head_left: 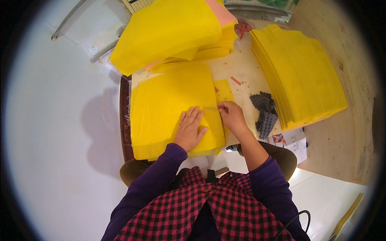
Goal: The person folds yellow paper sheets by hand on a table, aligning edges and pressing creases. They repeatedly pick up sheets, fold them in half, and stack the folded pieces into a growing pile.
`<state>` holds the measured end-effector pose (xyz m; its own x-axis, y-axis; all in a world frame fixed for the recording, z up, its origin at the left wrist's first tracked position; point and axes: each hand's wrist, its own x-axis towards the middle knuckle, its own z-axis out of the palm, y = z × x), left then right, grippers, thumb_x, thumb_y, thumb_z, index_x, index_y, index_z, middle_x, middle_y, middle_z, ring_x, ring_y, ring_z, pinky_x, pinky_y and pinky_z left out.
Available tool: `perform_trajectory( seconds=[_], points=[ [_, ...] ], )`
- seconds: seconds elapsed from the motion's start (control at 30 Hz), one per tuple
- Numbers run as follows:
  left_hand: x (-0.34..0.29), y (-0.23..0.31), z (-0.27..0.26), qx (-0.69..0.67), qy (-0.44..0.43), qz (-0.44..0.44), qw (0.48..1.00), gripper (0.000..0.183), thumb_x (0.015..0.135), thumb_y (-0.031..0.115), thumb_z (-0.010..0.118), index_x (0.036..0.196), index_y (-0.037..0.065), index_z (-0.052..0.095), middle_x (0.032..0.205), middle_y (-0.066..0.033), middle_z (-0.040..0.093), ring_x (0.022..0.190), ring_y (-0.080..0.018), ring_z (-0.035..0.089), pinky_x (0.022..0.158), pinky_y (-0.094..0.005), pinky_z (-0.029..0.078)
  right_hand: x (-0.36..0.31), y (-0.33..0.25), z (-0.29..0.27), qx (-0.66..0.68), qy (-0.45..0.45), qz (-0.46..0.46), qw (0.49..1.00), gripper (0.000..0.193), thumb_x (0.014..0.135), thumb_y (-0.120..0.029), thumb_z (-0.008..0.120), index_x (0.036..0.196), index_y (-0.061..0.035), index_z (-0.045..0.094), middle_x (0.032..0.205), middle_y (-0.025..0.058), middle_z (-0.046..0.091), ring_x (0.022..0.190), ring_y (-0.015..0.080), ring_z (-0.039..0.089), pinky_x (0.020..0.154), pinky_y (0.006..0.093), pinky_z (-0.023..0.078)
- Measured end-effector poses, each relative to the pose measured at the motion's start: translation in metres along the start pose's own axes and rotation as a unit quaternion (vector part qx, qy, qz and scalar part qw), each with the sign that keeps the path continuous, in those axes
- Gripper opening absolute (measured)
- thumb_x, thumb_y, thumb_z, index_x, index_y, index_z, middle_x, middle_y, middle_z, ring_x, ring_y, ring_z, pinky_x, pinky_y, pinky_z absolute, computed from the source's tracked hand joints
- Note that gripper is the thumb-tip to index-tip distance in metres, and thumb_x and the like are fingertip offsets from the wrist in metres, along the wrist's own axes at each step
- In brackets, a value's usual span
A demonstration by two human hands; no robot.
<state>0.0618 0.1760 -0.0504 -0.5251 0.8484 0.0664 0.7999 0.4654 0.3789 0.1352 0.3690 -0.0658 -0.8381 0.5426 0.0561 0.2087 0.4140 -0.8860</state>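
Observation:
A stack of yellow fabric-like sheets [169,88] lies before me on the table. My left hand [190,130] rests flat on the top sheet, fingers stretched out and thumb spread to the right. At the stack's right edge is my right hand [232,116], its fingers closed in a pinch. A thin, faintly darker strip [210,108] crosses the top sheet toward those fingertips. Whether they grip this strip or the sheet's edge is hidden. Just right of the stack, a smaller yellow piece [224,90] lies on the table.
Behind is a heap of yellow sheets [169,32] with a pink piece [222,13]. A tall yellow stack [303,76] stands at right by a wooden panel [341,36]. Between lie a crumpled dark grey cloth [265,114] and a red strip [236,81]. A white box [295,142] sits below.

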Motion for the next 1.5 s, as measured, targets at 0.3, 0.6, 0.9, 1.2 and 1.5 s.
perform_trajectory(
  seconds=[0.3, 0.6, 0.9, 1.2, 1.5],
  points=[
    [-0.001, 0.0, 0.0, -0.007, 0.004, 0.003, 1.0, 0.06, 0.093, 0.036, 0.05, 0.142, 0.003, 0.036, 0.15, -0.0181, 0.031, 0.141, -0.0327, 0.024, 0.116, -0.046, 0.013, -0.005, -0.003, 0.0, -0.007, 0.011, -0.027, 1.0, 0.023, 0.084, 0.001, 0.06, 0.106, 0.0004, 0.065, 0.092, 0.0126, 0.065, 0.078, 0.0204, 0.063, 0.072, 0.0289, 0.051],
    [-0.001, 0.0, 0.001, -0.008, 0.011, 0.009, 1.0, 0.06, 0.094, 0.036, 0.049, 0.141, 0.002, 0.037, 0.149, -0.0184, 0.031, 0.141, -0.0328, 0.025, 0.116, -0.046, 0.014, -0.011, -0.011, 0.004, 0.065, 0.002, 0.04, 0.997, 0.022, 0.084, -0.003, 0.06, 0.106, -0.0013, 0.064, 0.09, 0.0152, 0.067, 0.082, 0.0271, 0.065, 0.075, 0.0344, 0.051],
    [-0.001, 0.001, 0.0, -0.012, 0.016, 0.01, 1.0, 0.059, 0.093, 0.033, 0.052, 0.141, 0.002, 0.037, 0.149, -0.0183, 0.032, 0.141, -0.0327, 0.025, 0.116, -0.0459, 0.014, -0.007, -0.01, 0.006, 0.095, 0.005, 0.058, 0.994, 0.02, 0.083, 0.0, 0.061, 0.102, -0.0016, 0.06, 0.084, 0.0107, 0.067, 0.078, 0.0204, 0.065, 0.071, 0.0302, 0.051],
    [-0.001, 0.003, -0.002, -0.015, 0.015, 0.005, 1.0, 0.059, 0.093, 0.032, 0.052, 0.141, 0.002, 0.037, 0.149, -0.0179, 0.033, 0.14, -0.0325, 0.026, 0.116, -0.0463, 0.014, -0.006, -0.015, 0.003, 0.062, -0.009, 0.055, 0.997, 0.018, 0.079, 0.003, 0.063, 0.096, -0.0013, 0.059, 0.08, 0.0059, 0.064, 0.073, 0.0119, 0.061, 0.068, 0.0252, 0.05],
    [-0.001, 0.003, -0.002, -0.016, 0.014, 0.007, 1.0, 0.059, 0.093, 0.033, 0.051, 0.141, 0.002, 0.037, 0.149, -0.0186, 0.032, 0.14, -0.033, 0.025, 0.116, -0.0465, 0.014, -0.008, -0.016, 0.002, 0.009, -0.057, 0.04, 0.998, 0.028, 0.075, -0.006, 0.065, 0.103, -0.0021, 0.064, 0.095, 0.0168, 0.065, 0.083, 0.0296, 0.064, 0.075, 0.0361, 0.05]
  ],
)
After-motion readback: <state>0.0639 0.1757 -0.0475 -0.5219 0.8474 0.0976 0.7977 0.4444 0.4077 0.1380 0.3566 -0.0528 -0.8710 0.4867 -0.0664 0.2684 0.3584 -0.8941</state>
